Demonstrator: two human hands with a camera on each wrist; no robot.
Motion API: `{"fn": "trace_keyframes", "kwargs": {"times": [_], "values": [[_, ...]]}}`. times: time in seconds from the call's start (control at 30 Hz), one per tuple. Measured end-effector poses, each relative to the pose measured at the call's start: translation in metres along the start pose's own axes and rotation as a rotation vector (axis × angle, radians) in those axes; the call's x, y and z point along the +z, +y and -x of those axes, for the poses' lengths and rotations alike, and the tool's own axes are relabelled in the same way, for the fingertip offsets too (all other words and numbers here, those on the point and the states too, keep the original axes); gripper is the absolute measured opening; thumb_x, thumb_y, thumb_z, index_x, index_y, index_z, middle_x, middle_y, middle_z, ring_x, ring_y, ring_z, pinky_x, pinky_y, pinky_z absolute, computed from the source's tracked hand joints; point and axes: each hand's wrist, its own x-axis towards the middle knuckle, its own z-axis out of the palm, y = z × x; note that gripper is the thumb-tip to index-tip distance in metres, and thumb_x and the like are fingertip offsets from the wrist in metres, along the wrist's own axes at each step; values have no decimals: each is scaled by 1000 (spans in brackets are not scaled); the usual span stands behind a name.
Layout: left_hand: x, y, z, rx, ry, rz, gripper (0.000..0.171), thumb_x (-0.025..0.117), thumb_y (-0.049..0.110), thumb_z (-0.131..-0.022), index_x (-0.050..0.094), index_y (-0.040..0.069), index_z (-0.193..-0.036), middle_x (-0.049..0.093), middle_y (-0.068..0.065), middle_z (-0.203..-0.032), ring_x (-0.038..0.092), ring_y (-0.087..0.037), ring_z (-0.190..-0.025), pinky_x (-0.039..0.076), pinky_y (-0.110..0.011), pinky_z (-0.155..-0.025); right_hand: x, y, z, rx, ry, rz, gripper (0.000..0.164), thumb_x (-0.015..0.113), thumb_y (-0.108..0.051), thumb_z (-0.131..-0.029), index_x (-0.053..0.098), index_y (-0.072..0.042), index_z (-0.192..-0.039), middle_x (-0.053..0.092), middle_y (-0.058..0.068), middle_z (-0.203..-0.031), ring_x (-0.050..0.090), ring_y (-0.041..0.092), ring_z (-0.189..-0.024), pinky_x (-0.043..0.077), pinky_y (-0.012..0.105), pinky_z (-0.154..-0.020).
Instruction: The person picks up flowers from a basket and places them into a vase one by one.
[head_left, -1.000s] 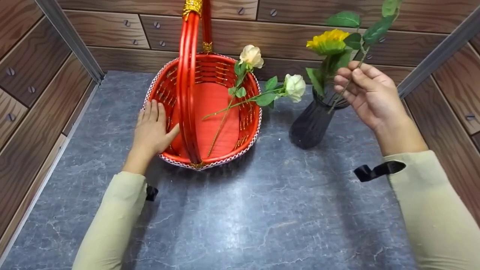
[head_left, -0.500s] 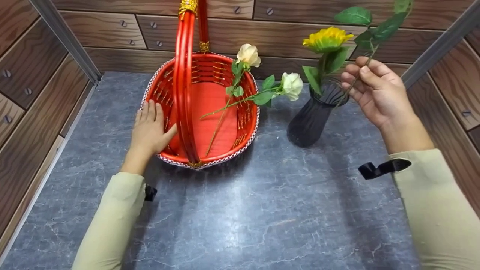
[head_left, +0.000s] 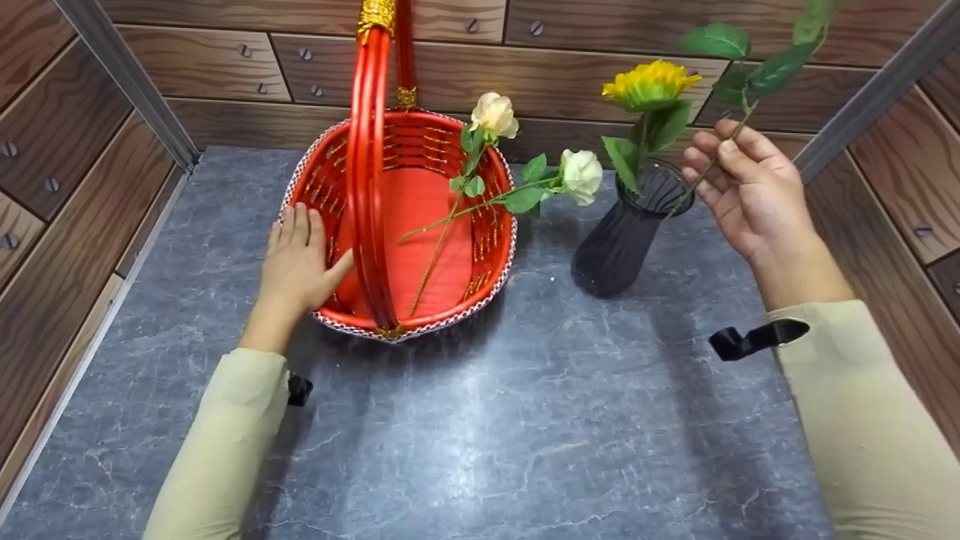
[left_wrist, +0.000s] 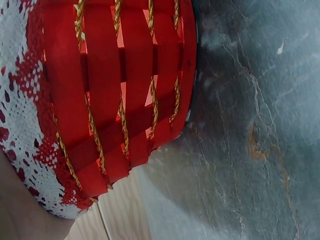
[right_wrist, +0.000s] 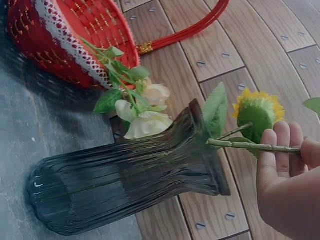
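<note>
ideally the right hand [head_left: 756, 193], pinching the stem [right_wrist: 250, 145], avoids knocking the vase [head_left: 612, 249] beside it; the left hand [head_left: 292, 262], thumb spread, rests on the basket [head_left: 454, 311].

Looks like a small staged booth, maybe a recording set; can't tell what building it's in. Back wall [head_left: 600, 49], left wall [head_left: 45, 142] and right wall [head_left: 892, 225] close it in on three sides, all plank-patterned. Screw heads [head_left: 536, 28] look printed on, flat. Grey metal strips [head_left: 124, 81] run down the corners. Tabletop [head_left: 570, 420] is grey, marble-veined, bright glare near the middle. Black bands [head_left: 757, 341] at both cuffs [head_left: 251, 364] fit a filming rig. Basket [head_left: 491, 289] and vase [head_left: 611, 251] would suit home or shop equally.
</note>
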Motion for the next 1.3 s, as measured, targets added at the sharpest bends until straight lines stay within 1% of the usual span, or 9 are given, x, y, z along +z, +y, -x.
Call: {"fn": "trace_keyframes", "kwargs": {"times": [0.13,0.23,0.33,0.47,0.67,0.8,1.07,1.23,1.3], "values": [[1,1,0,-3,-12,3,93,35,61,-100,13,-10,-155,6,-31,-163,0,-46,-152,1,-57,-122,-2,2,0,-22,31,-15,19,56,3,-97,59,2,-115,72,20,-103,72,31,-86,60,40,-76],[1,1,0,-8,-4,4,93,36,61,-99,14,-10,-155,7,-31,-163,1,-46,-152,2,-57,-123,-2,1,-2,-42,47,-41,20,56,3,-97,57,1,-117,72,20,-103,72,31,-85,59,39,-75],[1,0,0,-13,-2,7,92,38,60,-99,15,-9,-155,8,-30,-163,1,-45,-152,1,-56,-123,-1,1,-4,-58,48,-49,21,56,3,-96,56,1,-117,72,20,-103,71,32,-85,59,40,-75],[1,0,1,-10,-3,15,92,38,60,-99,15,-10,-155,8,-30,-163,0,-45,-152,1,-56,-123,-1,3,-5,-75,27,-19,20,56,3,-96,57,3,-116,72,20,-103,71,32,-86,59,39,-76],[1,-1,2,-7,5,13,91,38,59,-100,15,-10,-155,9,-31,-162,1,-46,-152,1,-57,-122,-1,11,-7,-74,0,62,18,57,3,-96,60,5,-114,73,20,-104,72,30,-90,59,38,-81],[1,-1,1,-7,5,9,93,37,61,-99,15,-10,-155,8,-31,-162,1,-46,-152,2,-56,-123,-2,14,-9,-62,16,126,19,59,5,-95,62,7,-113,73,20,-104,72,30,-93,60,38,-83],[1,-1,-1,-10,4,11,95,36,63,-98,15,-10,-155,7,-31,-163,1,-45,-152,2,-57,-122,-5,19,-14,-65,29,278,24,59,9,-94,60,5,-118,74,19,-100,73,28,-88,60,35,-80],[1,-1,-2,-5,5,1,94,37,62,-98,15,-10,-155,8,-31,-162,1,-46,-152,3,-57,-123,-4,17,-17,-15,49,367,24,60,10,-93,62,3,-116,74,15,-98,73,24,-88,60,30,-80],[1,-1,-1,-6,6,0,93,38,61,-99,15,-10,-155,9,-31,-162,1,-46,-152,3,-57,-123,-3,16,-18,7,66,384,24,62,9,-92,62,2,-115,75,15,-98,73,23,-88,60,29,-81]]}}
